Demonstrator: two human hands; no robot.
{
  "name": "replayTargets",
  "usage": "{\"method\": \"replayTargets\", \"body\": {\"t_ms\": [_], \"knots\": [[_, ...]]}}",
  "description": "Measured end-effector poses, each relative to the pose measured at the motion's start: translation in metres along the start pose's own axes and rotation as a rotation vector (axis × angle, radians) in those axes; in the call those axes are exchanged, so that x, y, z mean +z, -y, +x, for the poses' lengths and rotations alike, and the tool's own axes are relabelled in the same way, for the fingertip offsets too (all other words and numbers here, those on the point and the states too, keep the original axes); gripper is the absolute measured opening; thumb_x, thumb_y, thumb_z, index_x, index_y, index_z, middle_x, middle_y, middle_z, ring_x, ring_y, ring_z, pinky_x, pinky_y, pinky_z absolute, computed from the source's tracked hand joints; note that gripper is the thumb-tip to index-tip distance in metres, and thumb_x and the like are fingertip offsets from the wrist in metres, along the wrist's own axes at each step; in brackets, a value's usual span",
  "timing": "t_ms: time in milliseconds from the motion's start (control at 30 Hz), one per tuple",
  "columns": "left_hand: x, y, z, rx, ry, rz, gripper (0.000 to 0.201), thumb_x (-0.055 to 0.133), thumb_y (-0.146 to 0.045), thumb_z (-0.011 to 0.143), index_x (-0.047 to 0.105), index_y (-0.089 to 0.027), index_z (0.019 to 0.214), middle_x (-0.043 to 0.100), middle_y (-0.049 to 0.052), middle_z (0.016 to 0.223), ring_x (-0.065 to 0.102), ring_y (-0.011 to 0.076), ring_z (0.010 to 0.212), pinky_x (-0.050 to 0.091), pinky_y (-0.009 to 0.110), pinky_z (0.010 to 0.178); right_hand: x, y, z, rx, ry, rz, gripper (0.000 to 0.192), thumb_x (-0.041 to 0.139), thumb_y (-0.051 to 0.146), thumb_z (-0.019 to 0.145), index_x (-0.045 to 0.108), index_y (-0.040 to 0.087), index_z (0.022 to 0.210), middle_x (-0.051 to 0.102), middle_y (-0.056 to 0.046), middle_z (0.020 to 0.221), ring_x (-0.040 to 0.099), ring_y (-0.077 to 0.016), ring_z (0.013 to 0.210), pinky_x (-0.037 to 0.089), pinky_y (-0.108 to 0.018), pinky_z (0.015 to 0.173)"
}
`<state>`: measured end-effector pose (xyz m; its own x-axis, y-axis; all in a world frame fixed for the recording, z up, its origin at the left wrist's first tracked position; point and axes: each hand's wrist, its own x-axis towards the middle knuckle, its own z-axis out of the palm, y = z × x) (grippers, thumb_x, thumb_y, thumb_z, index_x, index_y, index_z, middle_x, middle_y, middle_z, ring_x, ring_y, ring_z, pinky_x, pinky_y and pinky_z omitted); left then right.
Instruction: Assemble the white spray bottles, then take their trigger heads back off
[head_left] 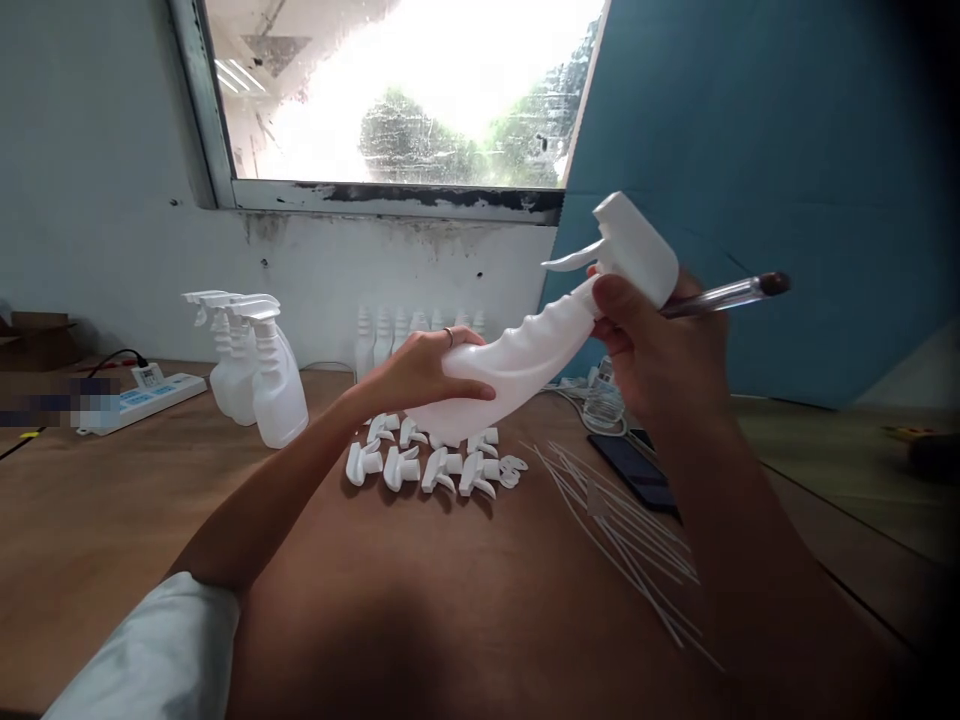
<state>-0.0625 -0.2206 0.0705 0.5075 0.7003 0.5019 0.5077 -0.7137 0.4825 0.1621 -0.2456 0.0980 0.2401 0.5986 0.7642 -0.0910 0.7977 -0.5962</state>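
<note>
A white spray bottle [525,355] is held tilted in the air above the wooden table [112,500]. My left hand [420,370] grips its body from above. My right hand [652,350] is wrapped around the neck just under the white trigger head [634,250], which sits on the bottle. A pen [724,293] is also pinned in my right hand and sticks out to the right.
Loose trigger heads [431,465] lie under the bottle. Assembled spray bottles [259,370] stand at the left, bare bottles [390,335] by the wall. Thin white tubes [630,530], a dark phone [637,470] and a power strip [142,400] are on the table.
</note>
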Motion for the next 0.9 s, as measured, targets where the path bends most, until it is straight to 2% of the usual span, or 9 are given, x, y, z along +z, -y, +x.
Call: {"method": "replayTargets", "body": {"t_ms": [133,367,467,567,633,733,833,900], "knots": [[-0.012,0.005,-0.001,0.014,0.097,-0.119,0.055,0.075,-0.050,0.070,0.063,-0.021,0.116,0.068,0.005,0.098,0.066,0.0176,0.080,0.052,0.024,0.060,-0.002,-0.002,-0.001,-0.033,0.034,-0.046,0.031,0.086,0.032,0.059,0.070,0.018,0.082,0.059,0.001,0.078,0.056,-0.0126,0.072,0.049,-0.030,0.064],[-0.028,0.014,-0.003,0.051,0.147,-0.294,0.052,0.078,-0.042,0.069,0.065,-0.019,0.114,0.069,0.007,0.102,0.068,0.0189,0.083,0.056,0.024,0.061,-0.004,-0.008,0.000,-0.048,0.112,0.047,0.027,0.087,0.032,0.060,0.071,0.021,0.079,0.059,-0.002,0.078,0.053,-0.0131,0.070,0.046,-0.031,0.063],[-0.029,0.023,-0.004,0.002,0.270,-0.487,0.053,0.075,-0.042,0.072,0.064,-0.021,0.119,0.070,0.008,0.101,0.070,0.0193,0.079,0.058,0.025,0.059,-0.007,-0.009,-0.001,-0.081,0.183,0.102,0.027,0.087,0.034,0.060,0.072,0.023,0.080,0.061,-0.003,0.079,0.055,-0.0158,0.073,0.048,-0.033,0.067],[-0.032,0.033,-0.006,-0.032,0.387,-0.674,0.053,0.077,-0.041,0.071,0.065,-0.023,0.119,0.071,0.007,0.100,0.071,0.0197,0.080,0.059,0.025,0.061,-0.012,-0.005,-0.001,-0.131,0.338,0.100,0.026,0.086,0.030,0.062,0.073,0.027,0.085,0.064,-0.003,0.081,0.057,-0.0176,0.077,0.048,-0.034,0.067],[-0.034,0.038,-0.007,-0.050,0.459,-0.743,0.050,0.078,-0.042,0.069,0.067,-0.022,0.114,0.071,0.007,0.100,0.071,0.0198,0.079,0.059,0.025,0.062,-0.016,-0.001,0.000,-0.146,0.504,0.081,0.027,0.086,0.030,0.063,0.073,0.030,0.087,0.066,-0.002,0.084,0.058,-0.0190,0.083,0.050,-0.034,0.071],[-0.035,0.042,-0.008,-0.088,0.545,-0.791,0.044,0.078,-0.043,0.068,0.070,-0.020,0.104,0.071,0.006,0.093,0.070,0.0187,0.072,0.058,0.025,0.061,-0.018,0.004,0.000,-0.128,0.687,0.044,0.033,0.085,0.036,0.063,0.071,0.031,0.092,0.067,-0.003,0.098,0.058,-0.0204,0.094,0.050,-0.036,0.081],[-0.033,0.040,-0.008,-0.096,0.503,-0.808,0.040,0.079,-0.041,0.068,0.070,-0.019,0.100,0.070,0.005,0.089,0.069,0.0164,0.070,0.056,0.022,0.060,-0.013,0.005,-0.002,0.010,0.675,0.006,0.054,0.090,0.034,0.051,0.065,0.028,0.099,0.061,-0.003,0.106,0.055,-0.0180,0.090,0.050,-0.031,0.072],[-0.032,0.038,-0.008,-0.099,0.450,-0.826,0.039,0.079,-0.040,0.069,0.070,-0.021,0.101,0.070,0.003,0.089,0.068,0.0147,0.069,0.056,0.020,0.058,-0.007,0.003,-0.003,0.095,0.582,-0.007,0.050,0.089,0.034,0.048,0.062,0.025,0.090,0.058,-0.002,0.096,0.054,-0.0172,0.085,0.049,-0.030,0.066]]}}
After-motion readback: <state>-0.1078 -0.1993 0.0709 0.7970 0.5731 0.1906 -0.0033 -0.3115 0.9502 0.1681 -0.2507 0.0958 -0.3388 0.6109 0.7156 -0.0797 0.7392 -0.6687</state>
